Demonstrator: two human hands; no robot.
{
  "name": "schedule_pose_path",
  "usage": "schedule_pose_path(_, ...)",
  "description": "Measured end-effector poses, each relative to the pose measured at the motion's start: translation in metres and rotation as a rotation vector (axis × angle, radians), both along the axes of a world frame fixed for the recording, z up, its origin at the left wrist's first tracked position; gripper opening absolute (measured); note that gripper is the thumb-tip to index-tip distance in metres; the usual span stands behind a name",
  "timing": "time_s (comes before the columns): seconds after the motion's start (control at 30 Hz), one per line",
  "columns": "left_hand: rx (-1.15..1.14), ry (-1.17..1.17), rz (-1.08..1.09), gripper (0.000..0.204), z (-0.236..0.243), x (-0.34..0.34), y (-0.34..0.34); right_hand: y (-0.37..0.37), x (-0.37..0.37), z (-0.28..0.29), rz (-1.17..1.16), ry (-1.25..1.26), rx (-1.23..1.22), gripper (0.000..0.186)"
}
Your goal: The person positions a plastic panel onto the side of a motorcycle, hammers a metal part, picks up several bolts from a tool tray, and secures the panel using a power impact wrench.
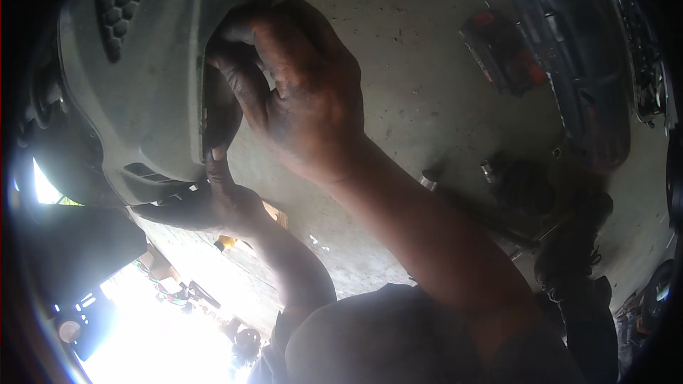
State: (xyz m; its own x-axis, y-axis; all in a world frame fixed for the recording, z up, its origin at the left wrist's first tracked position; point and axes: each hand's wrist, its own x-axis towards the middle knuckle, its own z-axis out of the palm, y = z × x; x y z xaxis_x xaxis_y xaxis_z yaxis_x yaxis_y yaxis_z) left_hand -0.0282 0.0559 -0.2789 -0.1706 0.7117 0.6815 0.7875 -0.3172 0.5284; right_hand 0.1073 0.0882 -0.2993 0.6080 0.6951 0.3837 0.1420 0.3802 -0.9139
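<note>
A large grey-black moulded plastic vehicle panel (153, 85) with a honeycomb grille and a small slotted vent fills the upper left. My left hand (224, 203) grips its lower corner, thumb against the side edge and fingers running underneath. Higher along that same edge is my right hand (302, 85), closed, its thumb and fingers bent together against the panel's inner side. Whatever those fingertips pinch is hidden behind the edge and in shadow. Both hands look darkened with grime.
On the concrete floor (398, 50) at right lie a red-and-black object (501, 53) and a long dark moulded piece (583, 71). Metal socket-like parts (488, 171) sit nearer, beside a dark boot (569, 256). Glare washes out the lower left, where small parts (203, 295) are scattered.
</note>
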Motion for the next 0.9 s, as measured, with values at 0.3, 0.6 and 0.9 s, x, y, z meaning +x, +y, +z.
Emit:
schedule_pose_path(0.3,0.038,0.173,0.009,0.114,0.005,-0.008,-0.001,-0.053,0.027,0.001,0.287,0.011,-0.235,0.050)
schedule_pose_path(0.6,-0.049,0.053,0.150,0.122,0.004,-0.003,-0.006,-0.118,0.088,-0.036,0.218,-0.207,-0.388,0.028)
schedule_pose_path(0.9,0.010,0.113,0.068,0.121,0.013,0.000,0.003,-0.010,0.014,0.007,0.122,-0.134,-0.043,0.020)
